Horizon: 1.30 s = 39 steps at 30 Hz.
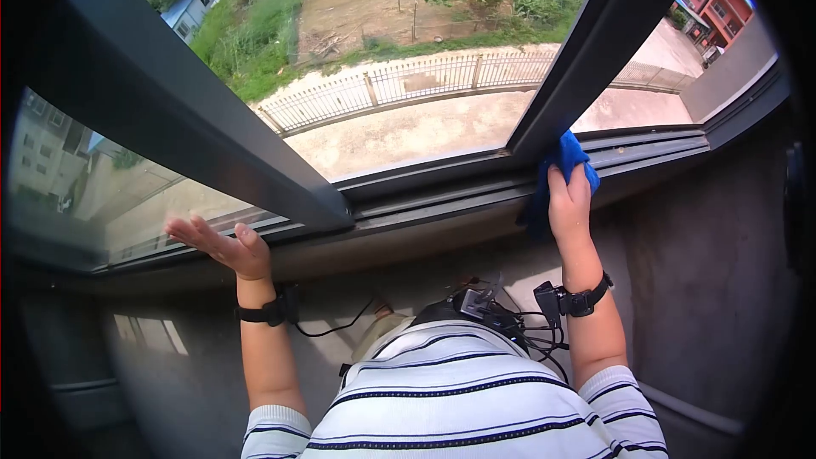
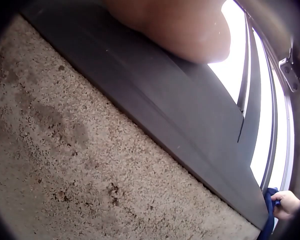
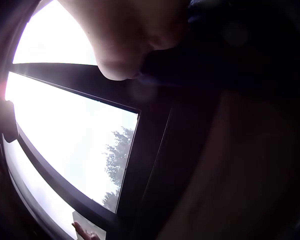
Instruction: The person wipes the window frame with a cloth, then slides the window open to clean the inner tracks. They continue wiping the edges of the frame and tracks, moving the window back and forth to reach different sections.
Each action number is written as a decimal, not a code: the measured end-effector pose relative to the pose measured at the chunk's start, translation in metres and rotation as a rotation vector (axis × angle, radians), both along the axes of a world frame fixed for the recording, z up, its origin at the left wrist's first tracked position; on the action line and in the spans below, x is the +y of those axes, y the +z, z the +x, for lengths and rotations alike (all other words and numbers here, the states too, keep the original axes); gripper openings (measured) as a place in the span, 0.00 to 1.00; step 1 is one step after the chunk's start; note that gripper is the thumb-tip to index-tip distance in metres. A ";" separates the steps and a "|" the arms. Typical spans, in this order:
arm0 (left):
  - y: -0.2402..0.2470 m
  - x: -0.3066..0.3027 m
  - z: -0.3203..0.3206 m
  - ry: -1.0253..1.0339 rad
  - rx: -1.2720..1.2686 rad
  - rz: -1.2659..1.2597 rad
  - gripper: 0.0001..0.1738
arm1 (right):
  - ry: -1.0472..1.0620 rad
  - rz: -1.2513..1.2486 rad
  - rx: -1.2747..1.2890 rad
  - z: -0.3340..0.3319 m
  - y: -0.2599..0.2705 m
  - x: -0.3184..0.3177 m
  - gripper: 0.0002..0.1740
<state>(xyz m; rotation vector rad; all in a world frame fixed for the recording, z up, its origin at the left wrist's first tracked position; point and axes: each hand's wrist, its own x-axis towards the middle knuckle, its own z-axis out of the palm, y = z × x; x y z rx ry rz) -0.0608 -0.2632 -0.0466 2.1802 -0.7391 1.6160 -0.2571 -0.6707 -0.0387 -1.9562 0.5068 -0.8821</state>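
Note:
My right hand [image 1: 571, 208] grips a blue cloth [image 1: 571, 153] at the foot of the upright window post, over the sill track. Part of the cloth hangs down below the fingers in the head view. In the left wrist view the same cloth [image 2: 268, 215] lies against the frame's far end. The right wrist view shows the cloth [image 3: 190, 72] only as a dark blue mass beside the hand. My left hand [image 1: 223, 248] holds nothing, its fingers extended and thumb apart, in front of the lower left pane, close to the dark window frame [image 1: 314, 195].
The window sill track [image 1: 442, 214] runs across in front of me, above a rough concrete wall [image 2: 90, 150]. Wrist cameras are strapped to both forearms, with black cables [image 1: 544, 344] near the waist. Beyond the glass are a fence [image 1: 425, 76] and a yard.

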 end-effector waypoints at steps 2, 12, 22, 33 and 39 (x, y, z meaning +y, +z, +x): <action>0.000 -0.001 0.000 0.002 0.003 -0.004 0.37 | 0.005 -0.038 0.071 0.003 -0.005 0.011 0.24; 0.001 -0.002 -0.001 -0.014 0.017 -0.011 0.37 | 0.331 -0.181 0.175 0.016 0.004 0.047 0.11; 0.004 -0.003 -0.003 -0.021 0.007 0.010 0.37 | 0.556 -0.089 0.228 0.041 0.018 0.081 0.12; 0.004 -0.003 -0.002 0.001 -0.003 0.018 0.37 | 0.847 0.287 0.151 0.070 0.019 0.111 0.21; 0.004 -0.004 -0.003 0.002 -0.004 0.023 0.37 | 0.931 0.109 0.214 0.084 0.020 0.127 0.18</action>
